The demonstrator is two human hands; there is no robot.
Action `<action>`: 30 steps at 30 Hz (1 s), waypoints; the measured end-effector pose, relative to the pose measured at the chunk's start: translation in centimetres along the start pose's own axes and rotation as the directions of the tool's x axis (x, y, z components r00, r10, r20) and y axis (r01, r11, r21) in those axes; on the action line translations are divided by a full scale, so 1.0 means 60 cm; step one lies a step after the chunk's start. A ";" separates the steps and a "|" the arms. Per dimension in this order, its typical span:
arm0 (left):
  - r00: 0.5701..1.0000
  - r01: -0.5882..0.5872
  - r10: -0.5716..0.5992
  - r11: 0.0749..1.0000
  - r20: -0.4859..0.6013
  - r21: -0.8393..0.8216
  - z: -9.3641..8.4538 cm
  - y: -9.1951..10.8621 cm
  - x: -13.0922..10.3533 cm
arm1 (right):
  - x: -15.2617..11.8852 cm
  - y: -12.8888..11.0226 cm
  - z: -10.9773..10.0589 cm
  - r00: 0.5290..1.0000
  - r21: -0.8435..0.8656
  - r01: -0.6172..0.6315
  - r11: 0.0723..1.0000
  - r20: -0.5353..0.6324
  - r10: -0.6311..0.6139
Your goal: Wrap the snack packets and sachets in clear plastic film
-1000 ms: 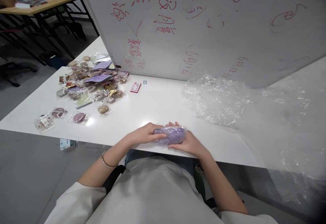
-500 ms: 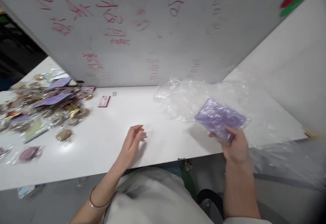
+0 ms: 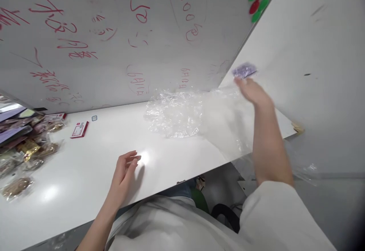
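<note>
"Moved since the earlier frame: purple packet (image 3: 244, 69), now past the plastic film's (image 3: 174, 115) right side."

"And the hands, left to right?"

"Left hand (image 3: 124, 171): left of the film, empty, loosely open, fingers slightly curled. Right hand (image 3: 252, 91): right of the film, fingers at the packet; whether they grip cannot be told."

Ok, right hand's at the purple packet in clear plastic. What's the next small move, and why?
I'd probably check that the purple packet in clear plastic is fully supported before loosening the right hand. The fingers are at its near edge, but blur hides whether they grip it, and I can't tell whether it rests on anything.
</note>
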State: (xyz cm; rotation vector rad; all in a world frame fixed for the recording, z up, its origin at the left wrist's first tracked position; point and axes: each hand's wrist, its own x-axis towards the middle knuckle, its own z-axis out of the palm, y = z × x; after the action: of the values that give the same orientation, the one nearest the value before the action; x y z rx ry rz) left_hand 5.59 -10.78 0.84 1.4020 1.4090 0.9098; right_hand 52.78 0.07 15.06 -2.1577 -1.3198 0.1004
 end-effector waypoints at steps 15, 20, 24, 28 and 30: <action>0.990 0.096 -0.033 0.873 0.137 -0.478 -0.032 0.036 -0.016 | -0.273 -0.231 0.231 0.648 0.202 0.760 0.618 -0.150 -0.747; 0.977 0.199 -0.152 0.393 0.150 -0.898 -0.074 0.033 -0.014 | -0.412 -0.266 0.271 -0.004 0.519 0.848 -0.105 -0.193 -0.981; 0.964 0.061 -0.266 0.212 0.003 -0.975 -0.115 0.016 -0.014 | -0.432 -0.267 0.266 0.208 0.615 0.784 -0.087 -0.393 -0.896; 0.935 -0.058 -0.323 0.276 -0.149 -0.960 -0.152 -0.004 -0.014 | -0.358 -0.249 0.262 0.306 0.379 0.923 0.069 -0.614 -0.727; 0.904 -0.141 -0.321 0.400 -0.283 -0.906 -0.169 -0.013 -0.012 | -0.302 -0.233 0.263 0.239 0.170 0.970 0.171 -0.589 -0.772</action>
State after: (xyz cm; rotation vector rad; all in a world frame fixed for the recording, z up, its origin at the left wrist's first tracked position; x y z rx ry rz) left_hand -4.34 -10.51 3.24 0.2341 0.9133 1.6496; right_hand 27.00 -3.37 5.23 -0.5639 -1.8430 -0.4023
